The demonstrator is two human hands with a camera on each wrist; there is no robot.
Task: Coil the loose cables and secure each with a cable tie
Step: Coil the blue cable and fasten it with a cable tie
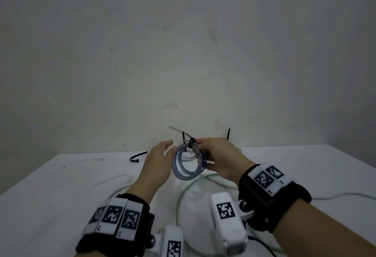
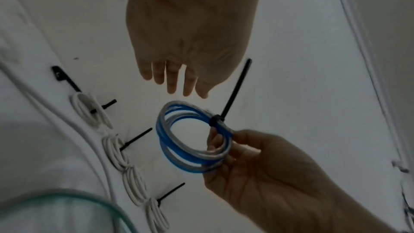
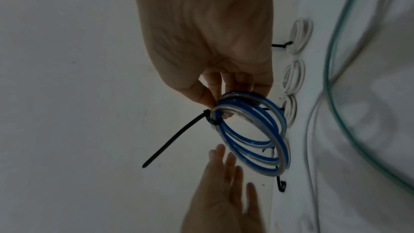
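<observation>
- Bench (image 1: 61,185), white and set against a pale wall, carries everything; from where I stand it fills the lower half of the head view.
- Loose green cable (image 1: 183,191) sprawls in a wide loop across the bench at about 6 o'clock from the hands, not yet coiled.
- White coils (image 2: 116,150), each with a black tie tail sticking out, lie in a row on the bench toward 12 o'clock, behind the hands.
- Right hand (image 1: 219,157) holds the blue-and-clear coil (image 1: 189,163) up off the bench, thumb and fingers clamped on its rim just beside the tie head.
- Left hand (image 1: 160,155) hovers at 9 o'clock of the coil, fingers straight and apart, touching nothing.
- Cable tie (image 3: 179,135) is cinched round the coil, its long tail pointing up toward 11 o'clock in the head view.
- Spare tie (image 1: 138,157) lies curved on the bench at 9 o'clock, well apart from the hands.
- This coil looks secured. To finish well, I'd check with a light tug on the tail that the loops are snug, keep the grip near the head so no turn slips, then lay the coil beside the white ones.
</observation>
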